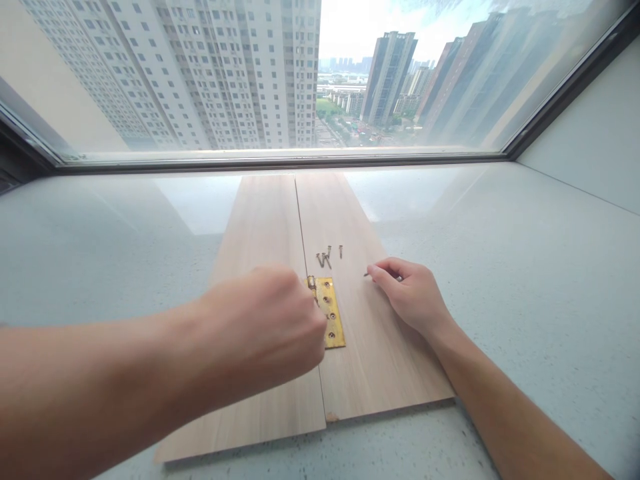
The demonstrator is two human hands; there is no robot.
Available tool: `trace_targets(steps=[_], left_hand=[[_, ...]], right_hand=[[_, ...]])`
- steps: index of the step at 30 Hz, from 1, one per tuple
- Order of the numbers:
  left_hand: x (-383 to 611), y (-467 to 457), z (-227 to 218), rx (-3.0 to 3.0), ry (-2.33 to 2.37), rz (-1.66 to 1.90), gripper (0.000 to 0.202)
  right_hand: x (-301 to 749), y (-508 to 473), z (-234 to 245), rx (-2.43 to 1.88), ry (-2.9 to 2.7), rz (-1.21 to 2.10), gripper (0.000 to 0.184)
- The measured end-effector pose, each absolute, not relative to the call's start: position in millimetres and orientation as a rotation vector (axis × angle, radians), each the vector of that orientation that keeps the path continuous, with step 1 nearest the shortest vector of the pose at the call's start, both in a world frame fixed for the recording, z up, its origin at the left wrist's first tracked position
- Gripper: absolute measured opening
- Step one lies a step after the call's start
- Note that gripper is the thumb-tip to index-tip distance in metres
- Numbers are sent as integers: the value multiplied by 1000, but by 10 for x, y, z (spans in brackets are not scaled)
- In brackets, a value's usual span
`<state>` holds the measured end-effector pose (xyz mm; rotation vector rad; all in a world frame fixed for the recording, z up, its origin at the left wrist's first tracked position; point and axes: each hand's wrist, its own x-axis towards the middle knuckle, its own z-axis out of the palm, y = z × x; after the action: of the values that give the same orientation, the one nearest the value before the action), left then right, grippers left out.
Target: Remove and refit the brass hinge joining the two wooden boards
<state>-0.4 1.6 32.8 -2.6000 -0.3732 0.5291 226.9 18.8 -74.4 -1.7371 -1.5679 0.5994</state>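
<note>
Your right hand (415, 293) had its fingertips clamped on a slim metal piece (367, 274), right of the yellow hinge (336, 327) by the right board's (380, 353) inner edge. Your left hand (285, 320) hid the hinge's left part; I couldn't tell its fingers' grip. Screws (327, 261) lay just beyond.

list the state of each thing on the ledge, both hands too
left hand, curled, partly hiding the hinge; grip hidden
right hand, closed, pinching a thin metal piece
hinge, right leaf flat, rest hidden
screws, loose on the right board
left board, flat
right board, flat, chipped at its near left corner
</note>
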Motion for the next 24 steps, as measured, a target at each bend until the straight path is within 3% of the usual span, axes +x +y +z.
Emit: trace_targets(steps=[4,12,17,21,24], left_hand=[[61,-33,356,-2688,-562,633,27],[100,-21,346,-2839,-948,442,36],[130,84,403,-2819,-1211,626,34],[139,60,385,-2834,-1068,763,25],[131,11,334,-2864,-731,576,17]], right_hand=[[2264,183,-738,-1733,-1578,610,28],[2261,190,-730,-1732,-1576,603,29],[2245,180,-729,-1753,-1562,612,28],[2249,182,-741,-1751,-1565,614,28],[2257,188,-742,-1739,-1575,606,28]])
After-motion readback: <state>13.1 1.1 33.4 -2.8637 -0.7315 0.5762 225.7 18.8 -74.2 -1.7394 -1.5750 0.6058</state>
